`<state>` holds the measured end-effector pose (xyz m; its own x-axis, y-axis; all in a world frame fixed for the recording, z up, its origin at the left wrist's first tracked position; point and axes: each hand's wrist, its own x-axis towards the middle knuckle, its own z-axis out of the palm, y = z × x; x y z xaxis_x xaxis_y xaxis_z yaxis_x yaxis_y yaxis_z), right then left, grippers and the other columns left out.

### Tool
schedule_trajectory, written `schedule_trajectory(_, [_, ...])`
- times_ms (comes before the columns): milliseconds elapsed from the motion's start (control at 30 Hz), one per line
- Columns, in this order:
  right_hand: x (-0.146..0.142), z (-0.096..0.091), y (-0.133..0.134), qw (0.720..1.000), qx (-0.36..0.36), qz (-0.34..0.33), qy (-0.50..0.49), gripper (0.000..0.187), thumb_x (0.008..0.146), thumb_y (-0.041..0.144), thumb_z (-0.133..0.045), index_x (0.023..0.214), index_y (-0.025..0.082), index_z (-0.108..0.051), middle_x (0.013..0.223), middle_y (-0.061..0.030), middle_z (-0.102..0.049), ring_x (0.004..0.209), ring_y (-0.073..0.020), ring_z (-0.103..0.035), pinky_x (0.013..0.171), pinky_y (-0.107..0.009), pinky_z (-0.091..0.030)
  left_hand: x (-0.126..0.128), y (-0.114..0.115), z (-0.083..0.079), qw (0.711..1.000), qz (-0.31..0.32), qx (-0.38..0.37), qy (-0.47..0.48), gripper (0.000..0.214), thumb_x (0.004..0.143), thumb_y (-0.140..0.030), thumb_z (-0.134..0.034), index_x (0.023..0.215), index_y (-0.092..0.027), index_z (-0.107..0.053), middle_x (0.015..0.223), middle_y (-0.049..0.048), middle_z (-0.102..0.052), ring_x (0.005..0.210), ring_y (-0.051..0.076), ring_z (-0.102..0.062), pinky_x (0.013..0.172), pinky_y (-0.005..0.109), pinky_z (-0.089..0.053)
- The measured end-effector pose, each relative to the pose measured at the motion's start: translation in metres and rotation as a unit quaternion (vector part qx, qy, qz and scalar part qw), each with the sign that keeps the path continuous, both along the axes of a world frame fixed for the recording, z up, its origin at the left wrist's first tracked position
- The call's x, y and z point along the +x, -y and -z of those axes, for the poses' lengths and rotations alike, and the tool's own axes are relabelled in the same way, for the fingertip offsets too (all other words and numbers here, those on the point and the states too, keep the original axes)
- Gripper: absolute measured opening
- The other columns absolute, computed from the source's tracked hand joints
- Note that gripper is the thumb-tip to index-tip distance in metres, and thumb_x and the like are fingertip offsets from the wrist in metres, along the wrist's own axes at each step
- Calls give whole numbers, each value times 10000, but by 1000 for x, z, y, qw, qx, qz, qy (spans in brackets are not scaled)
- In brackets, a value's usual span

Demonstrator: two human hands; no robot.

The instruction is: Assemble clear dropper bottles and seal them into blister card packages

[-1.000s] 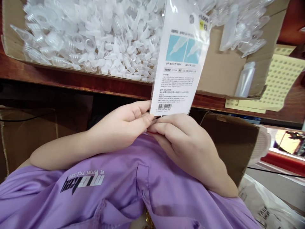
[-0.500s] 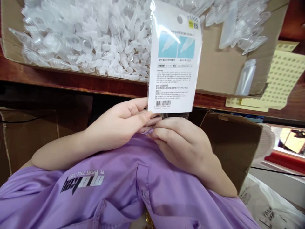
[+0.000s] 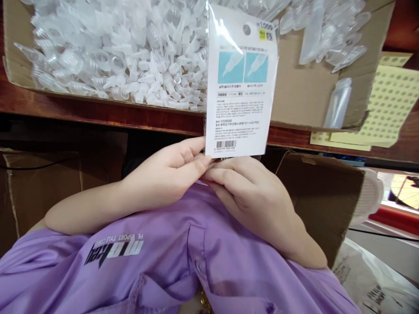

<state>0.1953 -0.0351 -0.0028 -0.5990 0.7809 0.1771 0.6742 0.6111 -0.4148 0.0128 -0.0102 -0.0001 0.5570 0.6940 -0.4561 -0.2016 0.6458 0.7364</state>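
A clear plastic packet (image 3: pixel 242 100) with a white printed card inside stands up in front of me; the card carries two blue pictures and a barcode. My left hand (image 3: pixel 173 170) pinches its lower left corner between thumb and fingers. At the packet's bottom edge, my right hand (image 3: pixel 248 187) is closed, its fingers curled and pressed together beside the left fingertips. What those right fingers grip is hidden. Below the card, a little clear film shows by the right knuckles.
An open cardboard tray (image 3: pixel 327 96) on the reddish wooden table holds a heap of translucent caps and nozzles (image 3: pixel 147 56), more clear parts (image 3: pixel 343 35) and a small bottle (image 3: pixel 338 102). Yellow sticker sheets (image 3: pixel 389 100) lie at right. A cardboard box (image 3: pixel 321 187) stands below.
My right fingers have shifted slightly up and left, closer to the left fingertips. The packet sits nearly where it was, with the left hand still on its corner.
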Motion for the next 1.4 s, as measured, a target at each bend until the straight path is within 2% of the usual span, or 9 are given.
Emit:
schedule_trajectory(200, [0,2,2,999,-14,31,9,227,967,198,-499,937,212,-724,883,-28,-735,785,-164,-669,635,-258,-541,-1,-2,-3,1000,3,-12,15,320,986,-204,-536,1261,-208,-699,1270,60,-725,1213,235,-652,1087,346,-464])
schedule_trajectory(400, [0,9,1,998,54,0,-14,206,942,135,-517,882,190,-706,905,-22,-758,774,-164,-681,651,-276,-539,0,-1,-2,999,-1,-28,23,312,989,-208,-546,1260,-211,-700,1244,62,-736,1158,219,-680,1046,324,-495])
schedule_trajectory(633, [14,11,3,985,37,-81,-149,120,904,95,-598,913,204,-647,857,-3,-721,779,-123,-676,731,-252,-565,-8,-6,-1,994,-58,-88,18,260,957,-187,-613,1185,-217,-735,1226,45,-747,1148,202,-694,1028,295,-534])
schedule_trajectory(733, [24,7,6,979,29,-55,-196,208,851,51,-643,959,229,-646,869,-3,-718,808,-131,-685,768,-266,-591,-11,-8,-4,994,-43,-105,1,272,939,-220,-650,1199,-223,-730,1277,62,-725,1169,236,-688,1042,340,-538])
schedule_trajectory(900, [20,-8,1,994,-21,18,-106,222,884,132,-661,1051,278,-686,962,0,-747,840,-157,-704,744,-283,-580,-5,-6,-6,999,-11,-49,8,279,960,-237,-618,1216,-239,-730,1289,63,-719,1190,255,-677,1056,360,-522])
schedule_trajectory(967, [12,-11,-3,997,-47,9,-61,169,939,213,-599,1042,266,-722,963,-8,-751,841,-176,-700,721,-299,-569,-2,-5,-7,1000,1,-8,-5,303,956,-234,-620,1243,-238,-718,1285,62,-721,1230,263,-651,1084,364,-495])
schedule_trajectory(1100, [2,-7,-6,999,-37,-17,14,274,985,208,-471,979,189,-745,926,-48,-736,793,-183,-660,644,-299,-523,1,-3,-7,999,6,33,-35,306,953,-204,-609,1236,-232,-721,1269,42,-730,1309,253,-590,1126,346,-450])
schedule_trajectory(1267, [2,2,-4,997,65,-40,9,257,979,146,-469,931,135,-721,847,-57,-719,753,-172,-639,677,-308,-513,2,-3,-7,1000,6,6,-18,310,978,-188,-558,1241,-229,-718,1248,42,-739,1218,232,-655,1078,332,-490])
schedule_trajectory(1400, [13,-3,-1,993,-5,-91,-68,187,974,146,-505,890,201,-662,869,-2,-708,800,-136,-651,736,-276,-525,-2,-6,-6,998,-11,-64,0,289,967,-225,-590,1225,-209,-720,1227,70,-746,1154,251,-691,980,331,-558])
